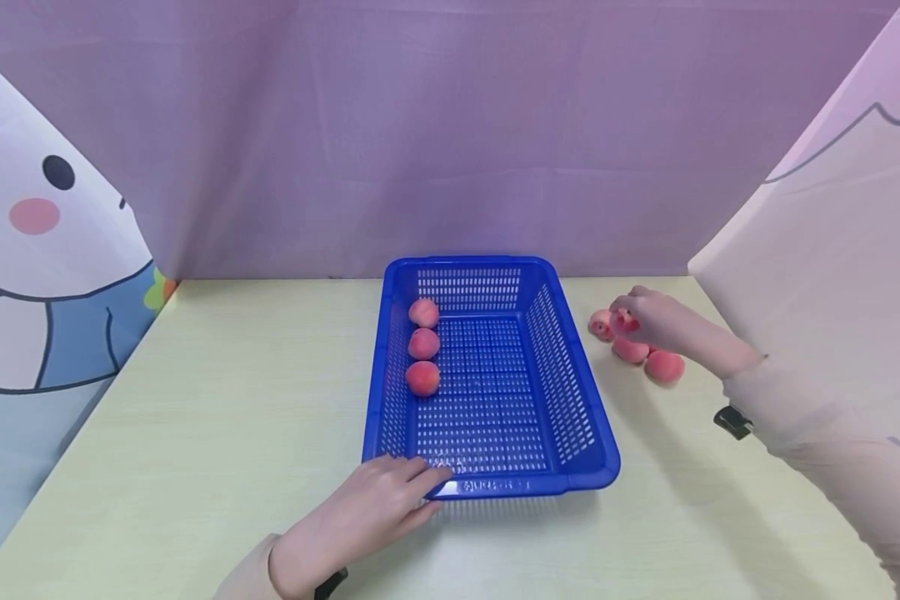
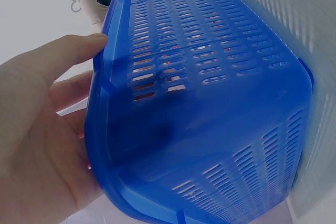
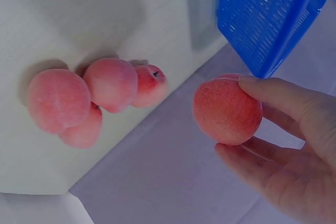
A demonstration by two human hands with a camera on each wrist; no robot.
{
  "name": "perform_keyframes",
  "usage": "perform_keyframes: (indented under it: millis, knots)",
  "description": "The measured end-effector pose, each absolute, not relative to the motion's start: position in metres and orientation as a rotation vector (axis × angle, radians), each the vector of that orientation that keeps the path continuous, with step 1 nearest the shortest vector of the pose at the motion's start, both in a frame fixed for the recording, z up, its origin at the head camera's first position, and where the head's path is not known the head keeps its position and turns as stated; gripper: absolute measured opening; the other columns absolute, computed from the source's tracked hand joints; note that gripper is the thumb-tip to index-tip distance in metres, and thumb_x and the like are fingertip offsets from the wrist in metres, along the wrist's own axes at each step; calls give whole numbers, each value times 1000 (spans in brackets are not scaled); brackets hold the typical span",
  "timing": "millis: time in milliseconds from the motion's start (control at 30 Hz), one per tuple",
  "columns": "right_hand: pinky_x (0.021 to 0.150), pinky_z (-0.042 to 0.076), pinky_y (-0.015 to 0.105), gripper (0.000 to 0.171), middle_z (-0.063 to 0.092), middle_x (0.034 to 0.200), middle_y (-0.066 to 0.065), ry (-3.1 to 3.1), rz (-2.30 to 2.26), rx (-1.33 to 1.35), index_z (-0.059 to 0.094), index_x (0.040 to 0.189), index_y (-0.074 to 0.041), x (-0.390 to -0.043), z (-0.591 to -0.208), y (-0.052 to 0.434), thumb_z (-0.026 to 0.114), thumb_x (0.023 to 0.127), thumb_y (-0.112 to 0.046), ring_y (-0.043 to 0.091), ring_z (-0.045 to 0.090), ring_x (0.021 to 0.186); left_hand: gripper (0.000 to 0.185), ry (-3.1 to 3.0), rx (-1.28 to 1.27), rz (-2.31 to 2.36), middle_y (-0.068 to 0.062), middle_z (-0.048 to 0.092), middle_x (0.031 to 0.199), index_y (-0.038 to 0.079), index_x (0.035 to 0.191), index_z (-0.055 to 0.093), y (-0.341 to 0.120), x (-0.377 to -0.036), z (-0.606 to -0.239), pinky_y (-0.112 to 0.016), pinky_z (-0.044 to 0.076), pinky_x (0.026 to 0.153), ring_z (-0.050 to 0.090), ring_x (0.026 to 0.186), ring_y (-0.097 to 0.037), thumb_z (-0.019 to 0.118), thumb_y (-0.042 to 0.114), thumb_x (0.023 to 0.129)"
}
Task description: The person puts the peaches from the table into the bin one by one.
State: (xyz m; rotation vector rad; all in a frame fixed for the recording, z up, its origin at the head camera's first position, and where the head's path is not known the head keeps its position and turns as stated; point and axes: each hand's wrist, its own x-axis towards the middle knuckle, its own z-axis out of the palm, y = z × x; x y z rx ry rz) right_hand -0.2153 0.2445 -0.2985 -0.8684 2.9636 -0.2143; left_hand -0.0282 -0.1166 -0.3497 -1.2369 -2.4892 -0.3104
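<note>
My left hand (image 1: 367, 508) grips the near left rim of a blue plastic basket (image 1: 495, 486), thumb outside and fingers over the edge in the left wrist view. Inside the basket, three peaches (image 1: 423, 344) stand in a row along its left wall. To the basket's right, my right hand (image 1: 656, 319) pinches a peach (image 3: 227, 111) between thumb and fingers, raised above the table. Below it lies a cluster of several peaches (image 3: 59, 100) on the tabletop, partly hidden by the hand in the head view.
The pale table (image 1: 232, 400) carries the basket near its back edge. A purple cloth (image 1: 450, 133) hangs behind, and printed cloths with cartoon shapes (image 1: 52, 217) stand at the sides.
</note>
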Motion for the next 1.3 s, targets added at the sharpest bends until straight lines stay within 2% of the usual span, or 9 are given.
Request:
perform_keyframes:
  millis: [233, 467, 733, 1133, 1300]
  knots:
    - [66, 47, 38, 30, 54, 83, 17, 2975, -221, -902, 61, 100, 6, -216, -287, 236, 61, 71, 11, 28, 52, 75, 26, -2481, -1237, -308, 3, 62, 78, 12, 97, 64, -117, -29, -350, -20, 46, 57, 58, 64, -7, 66, 28, 77]
    - [69, 49, 40, 32, 55, 87, 20, 2975, -232, -955, 60, 101, 6, -219, -278, 225, 68, 70, 6, 31, 54, 79, 26, -2483, -1235, -306, 3, 62, 78, 12, 97, 63, -116, -29, -350, -21, 47, 57, 58, 63, -7, 65, 28, 78]
    - [70, 48, 40, 27, 55, 87, 19, 2991, -201, -1010, 60, 98, 4, -221, -269, 212, 65, 71, 7, 31, 53, 80, 26, -2491, -1234, -312, 3, 63, 79, 12, 97, 64, -116, -29, -350, -21, 46, 57, 58, 64, -7, 66, 28, 77]
    - [72, 49, 40, 30, 57, 93, 18, 3007, -188, -977, 62, 103, 0, -224, -263, 187, 67, 74, -2, 31, 55, 86, 26, -2487, -1234, -314, 3, 63, 78, 11, 97, 64, -116, -30, -349, -20, 46, 56, 58, 63, -7, 66, 28, 77]
    - [70, 50, 38, 28, 56, 94, 18, 2990, -193, -990, 61, 103, 2, -225, -263, 176, 66, 76, -5, 30, 56, 85, 26, -2501, -1234, -315, 3, 63, 78, 12, 97, 64, -117, -29, -349, -20, 47, 57, 58, 63, -7, 65, 28, 77]
